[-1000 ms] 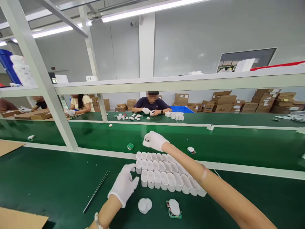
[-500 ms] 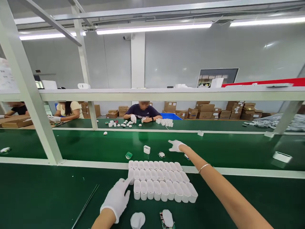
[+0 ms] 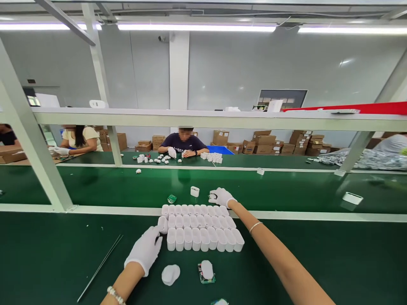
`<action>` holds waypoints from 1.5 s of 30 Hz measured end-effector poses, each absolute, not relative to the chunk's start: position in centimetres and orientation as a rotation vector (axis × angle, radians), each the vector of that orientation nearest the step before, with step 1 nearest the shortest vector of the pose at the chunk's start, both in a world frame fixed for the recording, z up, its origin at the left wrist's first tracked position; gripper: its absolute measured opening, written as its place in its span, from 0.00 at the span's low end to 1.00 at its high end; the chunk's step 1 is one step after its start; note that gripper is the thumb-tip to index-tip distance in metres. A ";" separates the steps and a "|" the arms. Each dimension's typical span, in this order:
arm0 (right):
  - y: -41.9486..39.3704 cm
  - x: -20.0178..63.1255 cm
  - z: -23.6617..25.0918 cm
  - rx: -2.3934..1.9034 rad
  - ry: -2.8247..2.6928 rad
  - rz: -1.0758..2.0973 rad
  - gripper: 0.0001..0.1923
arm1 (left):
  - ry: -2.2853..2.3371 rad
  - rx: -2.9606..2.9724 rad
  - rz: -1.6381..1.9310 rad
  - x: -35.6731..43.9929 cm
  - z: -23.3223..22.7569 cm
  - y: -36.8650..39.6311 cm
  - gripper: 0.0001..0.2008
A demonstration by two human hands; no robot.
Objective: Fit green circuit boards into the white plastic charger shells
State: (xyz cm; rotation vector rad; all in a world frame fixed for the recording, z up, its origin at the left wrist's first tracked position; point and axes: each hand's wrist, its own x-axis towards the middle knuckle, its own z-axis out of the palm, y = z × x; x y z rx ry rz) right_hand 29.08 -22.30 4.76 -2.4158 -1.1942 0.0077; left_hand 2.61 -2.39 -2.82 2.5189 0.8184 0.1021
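Several white open-topped casings [image 3: 200,228] stand packed in three rows on the green bench. My gloved left hand [image 3: 144,250] is at the block's left end, fingertips on the tilted end casing [image 3: 162,224]. My gloved right hand [image 3: 221,197] reaches over the block onto the green conveyor belt [image 3: 286,190], fingers curled around a small white part with a dark spot [image 3: 212,197]. A single white casing [image 3: 194,191] stands on the belt just left of that hand, and a small green circuit board [image 3: 172,198] lies further left.
Near me lie a white cap [image 3: 171,274], a circuit board carrying a white piece [image 3: 207,271] and a long thin metal tool [image 3: 100,267]. A white frame post [image 3: 34,156] rises at left. Other people sit across the belt with white parts and cardboard boxes behind.
My right hand set a single white casing down on the belt, reached to the right, then came back left and closed on the small part. My left hand stayed at the block's left end.
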 end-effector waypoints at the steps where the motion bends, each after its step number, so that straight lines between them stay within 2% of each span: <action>1: -22.2 29.0 4.8 -2.417 -1.183 0.012 0.14 | 0.829 2.518 0.110 2.6 -2.8 -2.4 0.16; 7: -23.9 30.5 4.3 -2.446 -1.034 0.033 0.12 | 0.824 2.475 0.165 2.7 -3.1 -2.3 0.19; 13: -29.7 28.8 1.0 -2.414 -0.919 0.078 0.22 | 0.863 2.301 0.318 2.5 -3.6 -2.3 0.21; 19: -32.9 24.7 -1.8 -2.239 -0.943 0.305 0.23 | 0.742 2.172 0.536 2.2 -3.7 -2.7 0.20; 22: -33.6 24.8 -0.6 -2.267 -0.930 0.350 0.23 | 0.697 2.190 0.581 2.1 -3.6 -2.9 0.20; 25: -33.6 24.0 1.4 -2.372 -0.986 0.256 0.27 | 0.687 2.211 0.596 2.1 -3.7 -2.7 0.18; 29: -31.9 20.3 2.6 -2.727 -1.181 0.050 0.18 | 0.703 2.212 0.621 2.0 -4.2 -2.2 0.19; 32: -30.4 18.6 2.5 -2.756 -1.242 0.027 0.09 | 0.707 2.236 0.600 1.8 -4.4 -2.0 0.21; 38: -30.4 19.8 2.4 -2.724 -1.274 0.064 0.05 | 0.715 2.248 0.552 1.7 -4.0 -2.0 0.23; 39: -30.6 20.0 2.6 -2.719 -1.278 0.074 0.05 | 0.719 2.233 0.564 1.7 -3.9 -2.1 0.23; 43: -30.2 20.9 4.3 -2.753 -1.354 -0.123 0.18 | 0.617 2.186 0.614 1.8 -3.4 -2.6 0.17; 45: -28.2 21.8 5.6 -2.702 -1.534 -0.212 0.14 | 0.546 2.183 0.650 1.8 -3.1 -3.1 0.15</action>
